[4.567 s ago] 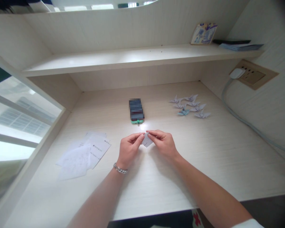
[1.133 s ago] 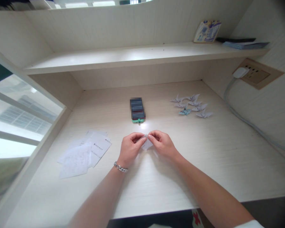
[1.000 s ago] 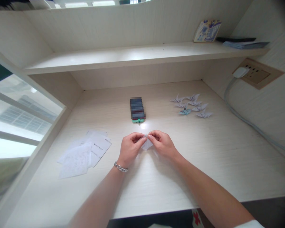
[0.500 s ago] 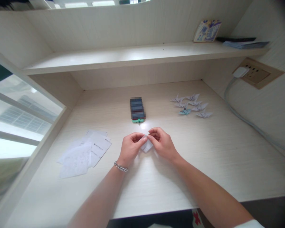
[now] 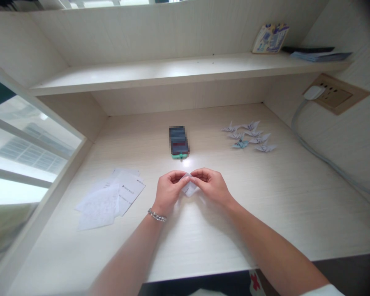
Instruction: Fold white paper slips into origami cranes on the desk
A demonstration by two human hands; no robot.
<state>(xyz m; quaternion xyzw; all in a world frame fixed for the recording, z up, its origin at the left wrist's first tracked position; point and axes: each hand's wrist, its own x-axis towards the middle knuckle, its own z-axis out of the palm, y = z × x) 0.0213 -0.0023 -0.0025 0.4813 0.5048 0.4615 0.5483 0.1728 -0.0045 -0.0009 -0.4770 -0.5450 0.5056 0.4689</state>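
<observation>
Folded paper (image 5: 189,190), white and roughly diamond-shaped, is pinched by the left hand (image 5: 169,190) and right hand (image 5: 212,186).

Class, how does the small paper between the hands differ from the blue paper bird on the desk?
The small paper is whitish; the blue paper bird is light blue. The small paper is pinched by the left hand and right hand; the blue paper bird rests on the desk. The small paper looks flatter; the blue paper bird has points sticking out. Both look like folded paper.
</observation>
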